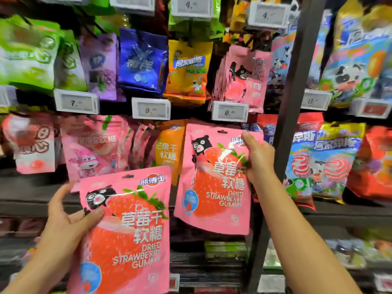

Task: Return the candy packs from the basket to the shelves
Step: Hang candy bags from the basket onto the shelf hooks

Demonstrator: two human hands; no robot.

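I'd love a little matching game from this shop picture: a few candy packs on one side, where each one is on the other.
Things:
1. strawberry gummy pack nearer the camera
2. strawberry gummy pack raised higher
3. blue pack
4. orange mango pack

Places:
A. hanging on the upper row
B. held by the right hand
C. hanging just left of the raised pack
D. held by the left hand

Pairs: 1-D, 2-B, 3-A, 4-C

Lower pack (127, 230) left of raised pack (214, 181)
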